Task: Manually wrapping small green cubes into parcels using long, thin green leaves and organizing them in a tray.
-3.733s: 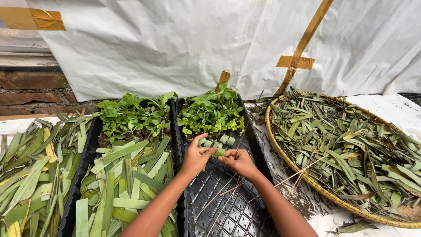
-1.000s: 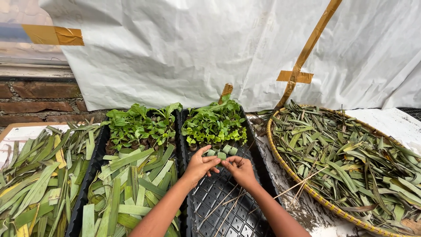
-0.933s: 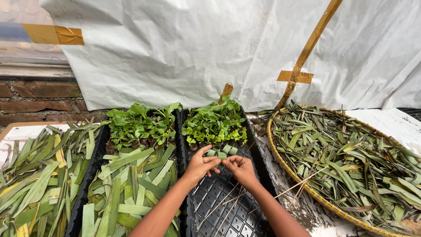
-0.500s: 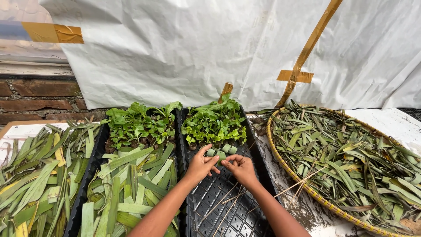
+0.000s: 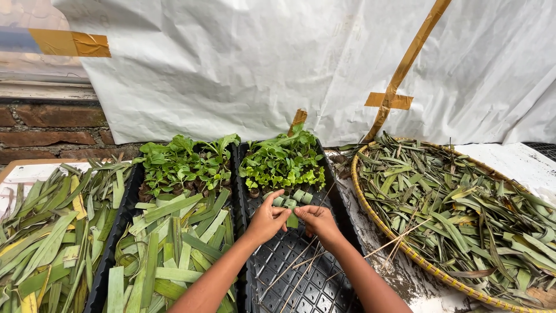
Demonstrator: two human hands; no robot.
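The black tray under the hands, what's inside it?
The black seedling tray holds leafy green seedlings at its far end, a row of small rolled leaf cups by both hands, and thin sticks across empty cells. The plants' leaves hide the cells beneath them.

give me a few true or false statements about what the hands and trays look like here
1. Both hands meet over the black cell tray. True.
2. The left hand and right hand hold a small folded leaf cup. True.
3. The round woven basket is filled with soil. False: it holds loose long leaves.
4. Seedlings fill the near end of the black tray. False: they stand at its far end.
5. Cut leaf strips lie in the tray to the left. True.
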